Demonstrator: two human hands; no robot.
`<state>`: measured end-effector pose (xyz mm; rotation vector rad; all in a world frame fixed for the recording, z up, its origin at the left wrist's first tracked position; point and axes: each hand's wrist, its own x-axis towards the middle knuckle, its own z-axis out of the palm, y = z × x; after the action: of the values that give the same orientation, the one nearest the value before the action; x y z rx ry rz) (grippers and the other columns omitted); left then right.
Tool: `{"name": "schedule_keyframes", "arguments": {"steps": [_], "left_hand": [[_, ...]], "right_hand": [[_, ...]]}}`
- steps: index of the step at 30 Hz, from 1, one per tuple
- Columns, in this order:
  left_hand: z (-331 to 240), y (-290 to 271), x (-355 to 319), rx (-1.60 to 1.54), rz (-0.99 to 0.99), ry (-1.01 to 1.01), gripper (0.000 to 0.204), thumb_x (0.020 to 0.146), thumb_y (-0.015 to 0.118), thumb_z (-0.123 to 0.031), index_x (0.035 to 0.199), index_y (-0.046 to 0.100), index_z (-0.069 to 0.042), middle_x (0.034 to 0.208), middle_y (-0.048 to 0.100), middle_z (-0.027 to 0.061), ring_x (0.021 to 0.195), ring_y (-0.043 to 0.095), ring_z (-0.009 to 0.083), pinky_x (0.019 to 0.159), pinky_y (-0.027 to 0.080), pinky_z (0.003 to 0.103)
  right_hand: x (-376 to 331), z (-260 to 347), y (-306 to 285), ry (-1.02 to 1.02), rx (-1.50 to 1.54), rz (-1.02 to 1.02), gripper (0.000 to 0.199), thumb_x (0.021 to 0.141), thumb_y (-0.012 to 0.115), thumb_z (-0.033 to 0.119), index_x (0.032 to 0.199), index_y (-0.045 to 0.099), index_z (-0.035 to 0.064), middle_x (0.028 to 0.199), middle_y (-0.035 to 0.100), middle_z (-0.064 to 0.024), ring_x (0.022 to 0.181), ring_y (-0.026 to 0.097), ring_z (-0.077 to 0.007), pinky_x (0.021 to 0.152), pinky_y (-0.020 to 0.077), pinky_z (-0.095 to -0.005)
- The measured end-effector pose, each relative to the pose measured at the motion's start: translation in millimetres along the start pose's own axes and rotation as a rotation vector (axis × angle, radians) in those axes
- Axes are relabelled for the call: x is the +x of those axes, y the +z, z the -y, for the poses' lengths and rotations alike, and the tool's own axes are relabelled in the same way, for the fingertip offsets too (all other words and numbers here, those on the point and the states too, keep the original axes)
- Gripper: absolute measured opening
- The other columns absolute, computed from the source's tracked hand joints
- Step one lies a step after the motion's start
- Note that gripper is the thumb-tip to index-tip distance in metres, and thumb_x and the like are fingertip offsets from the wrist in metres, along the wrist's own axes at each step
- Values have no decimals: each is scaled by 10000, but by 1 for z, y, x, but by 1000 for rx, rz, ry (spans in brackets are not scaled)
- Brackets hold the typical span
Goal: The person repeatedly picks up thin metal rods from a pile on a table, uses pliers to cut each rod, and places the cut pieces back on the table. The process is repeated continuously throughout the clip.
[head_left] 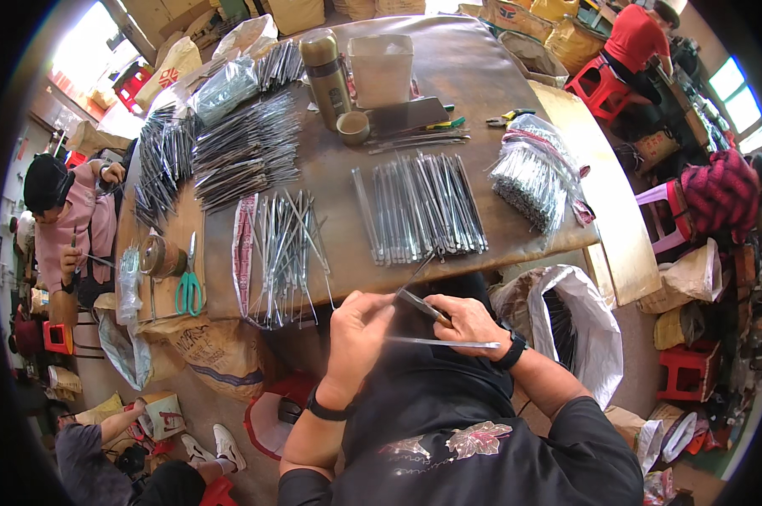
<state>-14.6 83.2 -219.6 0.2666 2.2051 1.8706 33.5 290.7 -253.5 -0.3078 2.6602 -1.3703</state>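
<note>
From your head, the wide fisheye looks steeply down, close above your left hand (357,329) and right hand (472,325), facing forward across the table (465,72), with floor (638,367) on both sides.

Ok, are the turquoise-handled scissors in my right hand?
No, the scissors lie apart from the right hand, off to its left.

Tabletop (509,242) open between middle rods (423,211) and bagged rods (524,181); pliers (507,120) at far end

Overexposed windows (727,79), dark curved rim
</note>
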Motion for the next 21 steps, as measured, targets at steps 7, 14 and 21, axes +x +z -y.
{"name": "schedule_keyframes", "arguments": {"steps": [7, 14, 21], "left_hand": [[-9, -13, -6, -638, 151, -471, 109, 875, 635, -30, 931, 553, -75, 708, 534, -21, 495, 492, 66, 404, 288, 188], [2, -2, -11, -852, 328, -763, 116, 874, 655, -56, 945, 569, -91, 718, 561, 1, 534, 524, 105, 415, 283, 190], [4, -3, -11, -1010, 410, -780, 292, 901, 623, -110, 1182, 577, -45, 836, 583, 14, 607, 506, 94, 469, 361, 184]], "right_hand": [[-4, 8, 3, 352, 920, 53, 297, 851, 509, 84, 1142, 502, 22, 805, 582, -35, 665, 561, -93, 576, 427, -219], [26, 10, -12, 136, 1232, -354, 212, 922, 585, 120, 1088, 501, 19, 896, 630, -110, 686, 628, -170, 593, 522, -293], [29, 9, -14, 198, 1278, -362, 176, 916, 603, 124, 1033, 510, 32, 839, 622, -86, 670, 629, -179, 580, 527, -303]]}}
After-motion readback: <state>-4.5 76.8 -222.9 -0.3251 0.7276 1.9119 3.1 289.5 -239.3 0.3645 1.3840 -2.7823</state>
